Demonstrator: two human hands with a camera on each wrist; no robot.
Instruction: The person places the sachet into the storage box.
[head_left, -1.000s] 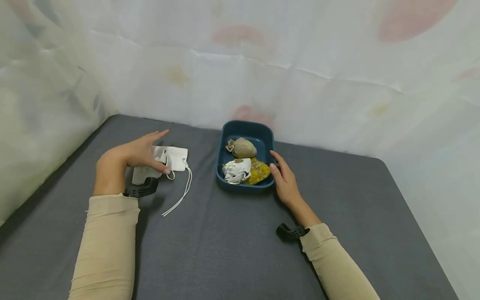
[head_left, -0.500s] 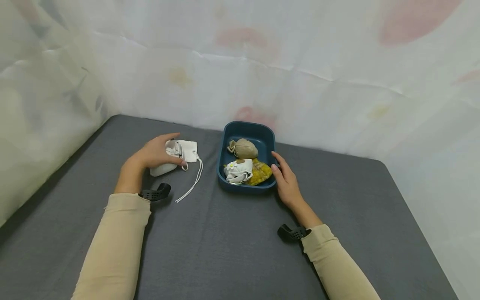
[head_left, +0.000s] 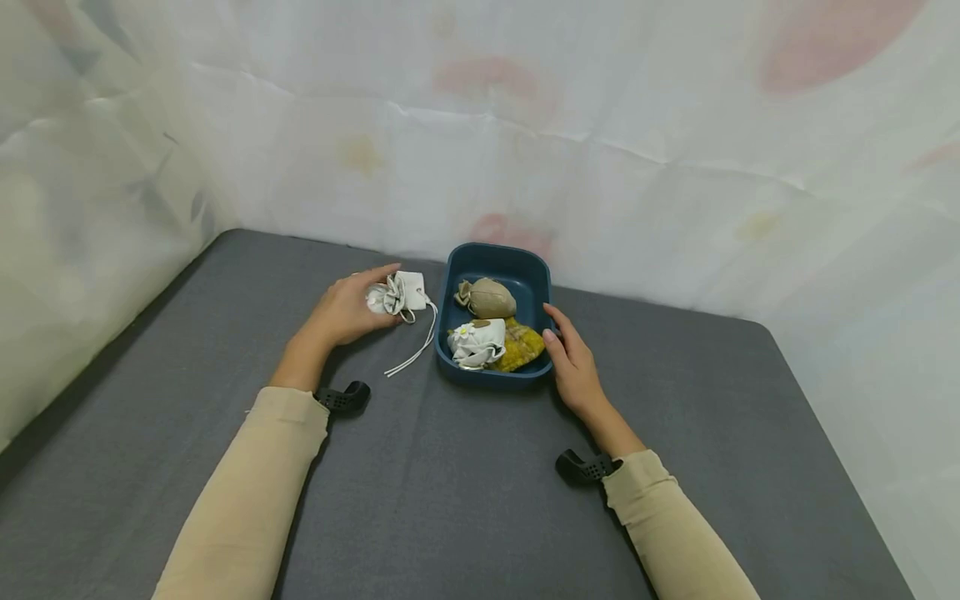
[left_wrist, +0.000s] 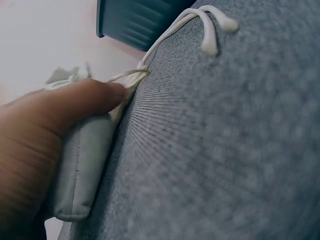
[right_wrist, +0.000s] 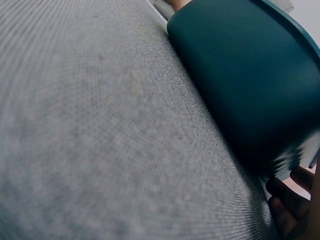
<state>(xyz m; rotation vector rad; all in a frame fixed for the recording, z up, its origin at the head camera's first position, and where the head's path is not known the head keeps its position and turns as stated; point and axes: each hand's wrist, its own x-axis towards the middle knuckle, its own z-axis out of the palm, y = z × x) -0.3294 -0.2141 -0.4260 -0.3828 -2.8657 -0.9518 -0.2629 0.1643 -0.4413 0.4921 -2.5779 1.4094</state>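
Note:
My left hand (head_left: 345, 308) grips a white drawstring pouch (head_left: 396, 293), thumb on the near side and fingers along the far side. Its gathered neck and flat top edge point right, and two white cords trail from it over the cloth. In the left wrist view the pouch's seamed body (left_wrist: 82, 172) shows under the thumb, close over the table. My right hand (head_left: 573, 367) rests against the right side of a dark blue bin (head_left: 495, 379), fingers extended along its wall. Inside lie a beige pouch (head_left: 487, 297), a white pouch (head_left: 477, 342) and a yellow patterned pouch (head_left: 519, 346).
Grey cloth covers the table (head_left: 465, 492). A pale patterned curtain (head_left: 600, 125) hangs behind the far edge and along the left side. The bin stands near the back edge, just right of the held pouch and its cords.
My left hand has moved right with the white drawstring pouch, from the left part of the table to beside the bin. The right hand and the bin have stayed in place.

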